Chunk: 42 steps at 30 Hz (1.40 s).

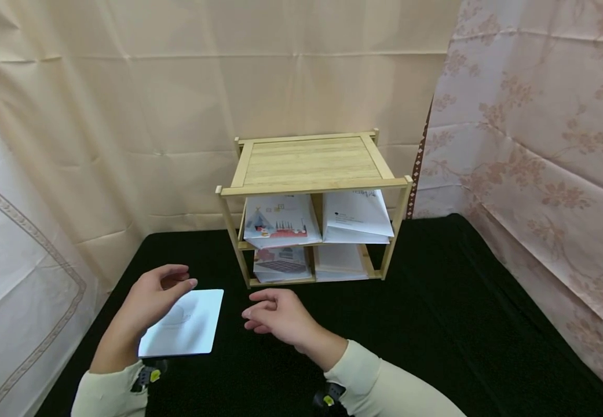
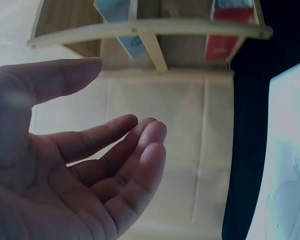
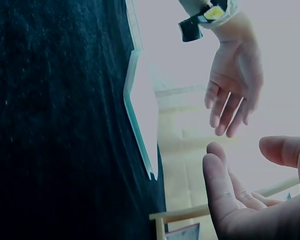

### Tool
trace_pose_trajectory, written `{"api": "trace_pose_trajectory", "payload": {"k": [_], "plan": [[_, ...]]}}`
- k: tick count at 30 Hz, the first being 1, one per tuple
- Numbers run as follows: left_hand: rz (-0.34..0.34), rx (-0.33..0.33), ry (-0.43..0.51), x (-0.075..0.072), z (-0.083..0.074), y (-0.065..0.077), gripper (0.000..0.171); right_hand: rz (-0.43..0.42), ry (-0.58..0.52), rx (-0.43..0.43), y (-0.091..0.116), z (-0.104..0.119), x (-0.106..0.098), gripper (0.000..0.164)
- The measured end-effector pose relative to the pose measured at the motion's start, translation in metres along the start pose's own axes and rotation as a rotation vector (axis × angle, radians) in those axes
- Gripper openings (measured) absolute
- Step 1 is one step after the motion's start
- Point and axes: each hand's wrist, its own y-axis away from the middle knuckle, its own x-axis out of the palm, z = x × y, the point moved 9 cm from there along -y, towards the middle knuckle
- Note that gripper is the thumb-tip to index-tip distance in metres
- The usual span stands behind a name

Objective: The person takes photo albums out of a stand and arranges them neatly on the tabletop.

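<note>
A thin white booklet (image 1: 192, 324) with a faint drawing on its cover lies flat on the dark cloth, left of the middle. My left hand (image 1: 150, 301) hovers over its left part and hides some of the cover. The left wrist view shows this hand (image 2: 105, 165) holding nothing, thumb apart from loosely bent fingers. To the right of the booklet, my right hand (image 1: 282, 318) is raised above the cloth, with relaxed, slightly bent fingers and nothing in them. From the right wrist, the booklet (image 3: 142, 110) appears edge-on, with both hands apart from it.
Behind the hands stands a small wooden shelf (image 1: 314, 159) with a flat top and two tiers. Picture booklets (image 1: 282, 220) fill its upper left compartment and white booklets (image 1: 355, 217) the upper right. More booklets (image 1: 282, 264) lie below. Curtains (image 1: 301, 87) hang behind and at both sides.
</note>
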Motion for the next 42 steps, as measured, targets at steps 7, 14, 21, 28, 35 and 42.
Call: {"api": "trace_pose_trajectory", "payload": {"k": [7,14,21,28,35,42], "plan": [[0.027,0.065,0.186,0.011,-0.022,-0.001,0.057,-0.014,0.027,-0.02,0.001,0.007,-0.021,0.048],[0.064,0.074,0.255,0.025,-0.035,-0.01,0.055,-0.028,0.1,-0.047,0.001,0.017,-0.044,0.054],[0.107,0.085,0.273,0.037,-0.053,-0.021,0.055,-0.041,0.079,-0.005,-0.003,0.02,-0.064,0.057],[0.166,0.1,0.306,0.046,-0.071,-0.029,0.057,-0.045,0.014,0.03,-0.004,0.021,-0.077,0.056],[0.23,0.066,0.462,0.054,-0.075,-0.036,0.055,-0.073,-0.108,0.092,-0.005,0.024,-0.086,0.054],[0.31,-0.008,0.724,0.066,-0.075,-0.037,0.057,-0.071,-0.209,0.132,-0.005,0.03,-0.093,0.055]]}}
